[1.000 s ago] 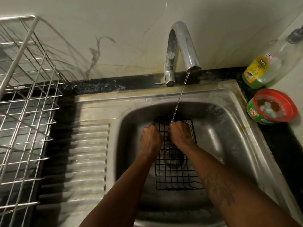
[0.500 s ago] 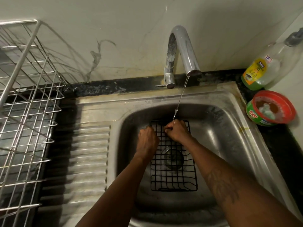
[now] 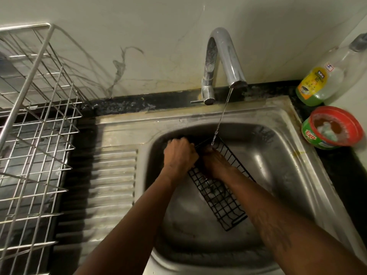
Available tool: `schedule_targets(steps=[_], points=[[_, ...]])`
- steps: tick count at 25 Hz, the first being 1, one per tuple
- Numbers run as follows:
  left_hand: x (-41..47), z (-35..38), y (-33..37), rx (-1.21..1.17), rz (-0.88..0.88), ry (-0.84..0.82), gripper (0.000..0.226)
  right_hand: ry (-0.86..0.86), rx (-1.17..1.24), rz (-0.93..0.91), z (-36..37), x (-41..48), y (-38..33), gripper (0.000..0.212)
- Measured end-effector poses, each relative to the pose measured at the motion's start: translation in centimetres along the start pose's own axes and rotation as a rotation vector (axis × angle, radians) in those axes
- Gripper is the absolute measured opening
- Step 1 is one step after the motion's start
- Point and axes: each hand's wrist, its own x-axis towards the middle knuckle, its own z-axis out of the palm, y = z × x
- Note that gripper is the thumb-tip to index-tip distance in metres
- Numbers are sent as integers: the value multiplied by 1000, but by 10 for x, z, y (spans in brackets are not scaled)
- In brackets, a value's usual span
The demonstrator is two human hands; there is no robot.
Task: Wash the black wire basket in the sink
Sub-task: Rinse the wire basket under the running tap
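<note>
Basket (image 3: 220, 197) turned diagonal, left hand (image 3: 179, 155) gripping; tub (image 3: 310, 134) reads EXO.

Home kitchen: steel sink (image 3: 294, 124) w/ tap (image 3: 224, 62), dish rack (image 3: 39, 116), soap tub (image 3: 333, 128).

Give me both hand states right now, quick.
Left hand: closed, holding the black wire basket by its rim.
Right hand: inside the basket; open or closed cannot be told.
</note>
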Motion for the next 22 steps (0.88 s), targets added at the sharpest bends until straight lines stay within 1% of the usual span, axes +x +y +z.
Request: schedule_targets(steps=[1,3,4,5,6,7,8,10,12,13,15,17,18,20,21,22], points=[[4,3,3,-35,10,-59,26,-5,25,-13,-1,-2,0,34],[3,11,6,-29,-12,-150,41,-13,54,-33,-2,-7,2,39],[-1,15,5,22,3,-154,45,-13,58,-38,-1,-10,4,45],[-6,16,2,68,40,-124,46,1,95,-24,0,-13,7,51],[-10,20,-2,87,83,-91,44,26,189,19,5,-15,8,54],[-15,21,-5,86,98,-57,40,79,336,84,9,-17,8,50],[-19,24,-7,63,86,-30,38,160,523,171,13,-19,7,43],[-26,28,-9,-33,-32,9,39,302,880,398,16,-21,6,26],[-29,30,-13,-123,-151,0,39,332,1058,580,17,-24,9,14],[-31,31,-14,-138,-186,-17,39,317,1108,611,16,-24,9,13],[-33,30,-13,-175,-264,6,41,275,1176,610,11,-20,6,11],[-29,37,-14,-272,-335,85,46,260,1295,623,9,-9,0,9],[-27,41,-14,-316,-343,130,49,261,1401,624,7,-5,-5,8],[-26,48,-15,-393,-340,174,53,263,1691,615,4,1,-14,11],[-25,52,-16,-439,-340,190,55,240,1816,602,3,2,-19,14],[-25,50,-15,-489,-346,210,56,187,1885,577,5,1,-24,17]])
